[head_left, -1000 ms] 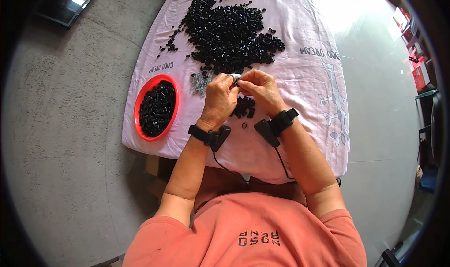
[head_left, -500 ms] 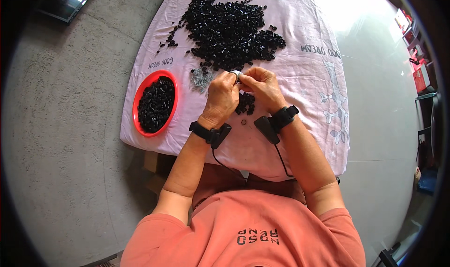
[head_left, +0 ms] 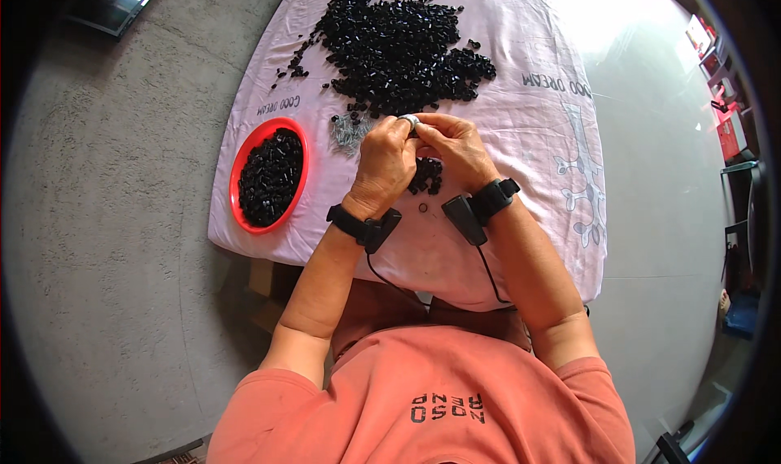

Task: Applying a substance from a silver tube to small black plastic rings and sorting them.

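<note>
Head view: surface (head_left: 521, 130) draped in pink cloth, on grey concrete floor (head_left: 106, 244). Left hand (head_left: 386, 167) and right hand (head_left: 460, 151) meet mid-surface, grips pinched narrow on small pale ring (head_left: 409, 122). Black parts heap (head_left: 399, 49) far. Red bowl (head_left: 242, 163) left, holding black parts. Small pile (head_left: 425, 175) beneath hands.

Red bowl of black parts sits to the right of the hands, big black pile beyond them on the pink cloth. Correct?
Not quite. The head view shows the red bowl of black parts to the left of the hands, beside the left hand, not near the right hand. The rest holds: the big black pile lies beyond the hands on the pink cloth.
</note>
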`<state>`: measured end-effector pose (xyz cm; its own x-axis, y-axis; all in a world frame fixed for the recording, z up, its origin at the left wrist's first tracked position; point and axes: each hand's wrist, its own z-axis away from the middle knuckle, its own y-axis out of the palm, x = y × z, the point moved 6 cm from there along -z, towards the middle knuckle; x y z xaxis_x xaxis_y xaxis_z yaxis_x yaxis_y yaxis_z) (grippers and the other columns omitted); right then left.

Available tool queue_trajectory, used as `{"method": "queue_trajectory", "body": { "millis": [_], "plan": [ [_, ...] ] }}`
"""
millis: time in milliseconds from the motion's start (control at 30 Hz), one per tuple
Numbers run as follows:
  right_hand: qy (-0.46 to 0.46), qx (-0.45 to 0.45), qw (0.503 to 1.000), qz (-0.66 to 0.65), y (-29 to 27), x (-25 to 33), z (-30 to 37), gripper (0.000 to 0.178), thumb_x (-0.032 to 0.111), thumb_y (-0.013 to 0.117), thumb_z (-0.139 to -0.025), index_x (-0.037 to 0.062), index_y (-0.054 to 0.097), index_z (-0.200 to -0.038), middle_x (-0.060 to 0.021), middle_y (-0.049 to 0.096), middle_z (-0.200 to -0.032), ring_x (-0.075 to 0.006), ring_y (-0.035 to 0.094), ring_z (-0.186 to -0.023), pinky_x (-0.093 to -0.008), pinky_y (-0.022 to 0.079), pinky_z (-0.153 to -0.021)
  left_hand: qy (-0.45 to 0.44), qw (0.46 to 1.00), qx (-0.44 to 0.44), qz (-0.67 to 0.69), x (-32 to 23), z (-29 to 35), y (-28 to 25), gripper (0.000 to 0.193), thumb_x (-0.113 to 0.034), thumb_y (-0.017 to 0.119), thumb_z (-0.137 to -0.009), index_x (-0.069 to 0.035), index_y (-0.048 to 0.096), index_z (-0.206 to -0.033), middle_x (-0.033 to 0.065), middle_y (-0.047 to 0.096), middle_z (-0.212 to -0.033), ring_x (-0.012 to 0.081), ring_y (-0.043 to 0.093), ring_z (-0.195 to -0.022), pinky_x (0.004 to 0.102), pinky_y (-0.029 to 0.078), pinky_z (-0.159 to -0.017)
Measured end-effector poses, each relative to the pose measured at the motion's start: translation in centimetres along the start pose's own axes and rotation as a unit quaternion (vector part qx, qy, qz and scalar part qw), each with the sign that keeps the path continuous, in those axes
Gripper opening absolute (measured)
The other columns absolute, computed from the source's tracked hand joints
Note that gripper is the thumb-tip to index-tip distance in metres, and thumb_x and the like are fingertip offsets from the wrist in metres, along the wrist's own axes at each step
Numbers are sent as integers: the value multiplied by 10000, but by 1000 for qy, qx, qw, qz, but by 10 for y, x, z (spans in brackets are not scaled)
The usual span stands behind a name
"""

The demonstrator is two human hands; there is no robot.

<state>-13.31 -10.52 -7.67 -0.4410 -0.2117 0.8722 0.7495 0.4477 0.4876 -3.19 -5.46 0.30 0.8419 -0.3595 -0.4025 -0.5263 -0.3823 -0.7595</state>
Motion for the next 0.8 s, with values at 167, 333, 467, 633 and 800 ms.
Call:
{"method": "queue_trajectory", "body": {
  "millis": [167, 333, 467, 633, 800],
  "plan": [
    [8, -1, 1000, 18, 1, -2, 2, 319, 220, 630, -989, -4, 648, -1215, -79, 707, -1042, -124, 686, -895, -264, 574, -805, -4, 1000, -10, -4, 5, 3, -2, 68, -10, 630, -856, 21, 652, -914, 174, 632, -839, 357, 641, -750, 426, 502, -648],
    [5, -42, 997, -57, -7, 4, 3, 440, 283, 606, -999, 2, 548, -1333, -153, 675, -1094, -183, 702, -919, -279, 577, -813, -114, 986, -95, -75, 61, 15, -33, 123, -75, 620, -883, 14, 674, -948, 193, 674, -868, 320, 670, -739, 403, 503, -644],
    [-4, -63, 995, -73, -10, 9, -2, 452, 262, 644, -976, -19, 547, -1316, -157, 669, -1072, -183, 702, -912, -281, 587, -806, -222, 951, -126, -174, 135, 51, -95, 100, -86, 644, -810, 8, 620, -834, 196, 634, -822, 384, 626, -748, 474, 491, -672],
    [-10, -68, 996, -64, -14, 5, -3, 434, 237, 657, -967, -20, 557, -1302, -151, 673, -1072, -181, 701, -913, -274, 581, -809, -238, 904, -187, -301, 151, 70, -123, 123, -102, 652, -794, 7, 620, -842, 184, 629, -844, 385, 629, -788, 478, 495, -723],
    [-14, -83, 995, -51, -18, 3, -3, 426, 229, 658, -963, -22, 562, -1294, -141, 681, -1079, -180, 700, -924, -274, 570, -826, -115, 979, -77, -152, 121, 33, -70, 205, -57, 587, -850, 3, 662, -1032, 189, 652, -955, 366, 641, -896, 429, 506, -806]
  ]
}}
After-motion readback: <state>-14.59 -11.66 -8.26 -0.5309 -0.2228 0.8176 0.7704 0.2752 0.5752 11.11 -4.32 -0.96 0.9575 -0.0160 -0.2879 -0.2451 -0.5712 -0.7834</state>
